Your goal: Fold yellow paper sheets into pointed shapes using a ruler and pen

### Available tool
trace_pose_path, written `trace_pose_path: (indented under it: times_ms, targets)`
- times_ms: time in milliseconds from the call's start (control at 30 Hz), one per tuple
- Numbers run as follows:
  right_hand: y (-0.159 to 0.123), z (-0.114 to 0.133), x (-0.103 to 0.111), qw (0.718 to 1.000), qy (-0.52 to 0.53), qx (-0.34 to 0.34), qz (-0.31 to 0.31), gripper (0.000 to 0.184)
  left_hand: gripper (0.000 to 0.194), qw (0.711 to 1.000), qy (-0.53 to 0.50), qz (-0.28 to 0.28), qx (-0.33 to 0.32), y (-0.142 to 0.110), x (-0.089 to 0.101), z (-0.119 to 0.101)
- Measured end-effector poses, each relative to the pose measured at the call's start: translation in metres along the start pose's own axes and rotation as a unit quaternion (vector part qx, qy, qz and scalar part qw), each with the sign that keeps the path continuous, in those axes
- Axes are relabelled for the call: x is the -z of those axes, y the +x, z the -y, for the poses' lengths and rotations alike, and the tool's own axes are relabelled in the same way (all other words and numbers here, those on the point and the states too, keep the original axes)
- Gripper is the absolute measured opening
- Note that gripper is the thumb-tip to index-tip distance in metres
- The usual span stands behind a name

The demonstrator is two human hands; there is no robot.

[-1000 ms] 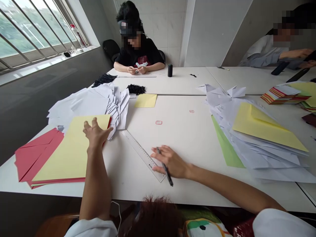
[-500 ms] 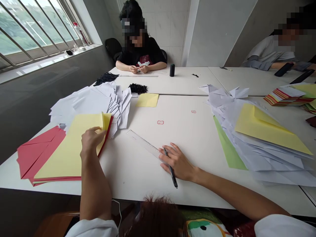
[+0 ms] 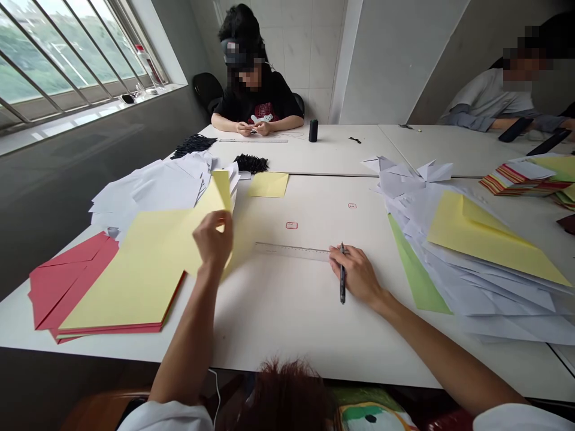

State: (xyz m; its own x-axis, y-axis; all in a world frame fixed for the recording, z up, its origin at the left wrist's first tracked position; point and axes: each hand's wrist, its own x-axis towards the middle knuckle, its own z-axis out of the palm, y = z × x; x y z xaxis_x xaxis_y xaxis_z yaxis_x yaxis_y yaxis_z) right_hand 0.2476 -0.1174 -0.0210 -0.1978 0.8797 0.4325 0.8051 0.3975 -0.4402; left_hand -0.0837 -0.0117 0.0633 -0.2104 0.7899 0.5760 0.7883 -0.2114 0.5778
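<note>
My left hand (image 3: pixel 214 238) is closed on the corner of a yellow sheet of paper (image 3: pixel 214 200) and lifts it off a stack of yellow and red paper (image 3: pixel 121 287) at the table's left. My right hand (image 3: pixel 354 272) holds a black pen (image 3: pixel 342 280) and rests its fingers on the right end of a clear ruler (image 3: pixel 291 251), which lies across the white table (image 3: pixel 291 317) in front of me.
A heap of white sheets (image 3: pixel 157 188) lies behind the stack. A large pile of white, yellow and green paper (image 3: pixel 476 251) fills the right. A small yellow sheet (image 3: pixel 268 184) and black bits (image 3: pixel 250 161) lie further back. A person (image 3: pixel 256 90) sits opposite, another person (image 3: pixel 503 99) at far right.
My left hand has pinched the top yellow sheet and pulled it up and to the right. My right hand has slid the ruler away from me and turned it nearly level.
</note>
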Motion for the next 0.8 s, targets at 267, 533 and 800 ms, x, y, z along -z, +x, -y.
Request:
trace_pose_path:
  times_ms: [267,533,800]
  targets:
    - [0.008,0.025,0.020,0.910,0.383,-0.156,-0.015,0.046,0.020,0.933,-0.082,0.212,-0.278,-0.095,-0.050,-0.096]
    - [0.006,0.038,0.018,0.859,0.456,-0.219,-0.072,0.032,0.019,0.881,-0.174,0.290,-0.330,-0.120,-0.063,-0.108]
    - [0.010,0.010,0.019,0.834,0.470,-0.255,-0.137,0.031,0.057,0.954,-0.236,0.184,0.017,-0.057,-0.054,-0.061]
